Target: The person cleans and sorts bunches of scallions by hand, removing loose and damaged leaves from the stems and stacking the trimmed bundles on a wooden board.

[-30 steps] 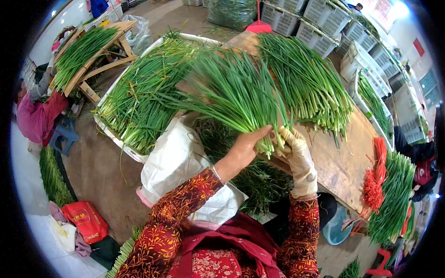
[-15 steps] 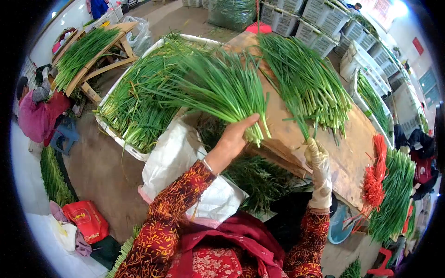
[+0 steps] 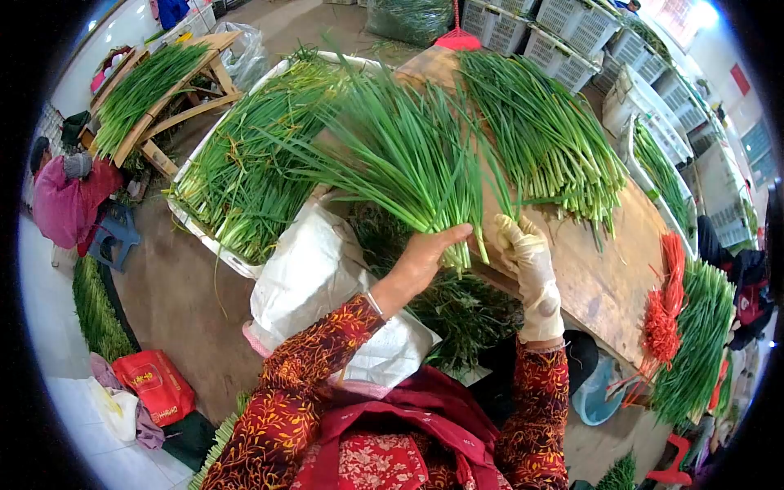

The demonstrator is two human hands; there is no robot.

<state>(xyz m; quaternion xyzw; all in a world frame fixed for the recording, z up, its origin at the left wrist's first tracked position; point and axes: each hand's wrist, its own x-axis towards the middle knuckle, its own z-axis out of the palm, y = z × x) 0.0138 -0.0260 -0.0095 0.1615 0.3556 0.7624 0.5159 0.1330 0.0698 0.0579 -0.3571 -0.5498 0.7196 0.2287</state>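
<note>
My bare left hand point(image 3: 425, 260) is closed round the pale stem ends of a green leafy bunch point(image 3: 400, 155), whose leaves fan up and to the left. Just right of it, my gloved right hand point(image 3: 523, 245) pinches a few thin green stalks point(image 3: 500, 184) by their lower ends. Beyond my right hand a pile of green stalks point(image 3: 547, 139) lies on the wooden board point(image 3: 604, 269). To the left, a white crate point(image 3: 214, 242) is full of loose green stalks point(image 3: 253, 163).
Red ties point(image 3: 660, 327) hang at the board's right edge, beside more stalks point(image 3: 696, 343). A white sack point(image 3: 314, 286) and dark green trimmings point(image 3: 461, 318) lie below my hands. A person point(image 3: 65, 200) sits at far left. Stacked crates point(image 3: 563, 53) stand behind.
My right hand went right to the pile on the board, then came back left with a few stalks. My left hand moved up and left, then back down and right, keeping its bunch.
</note>
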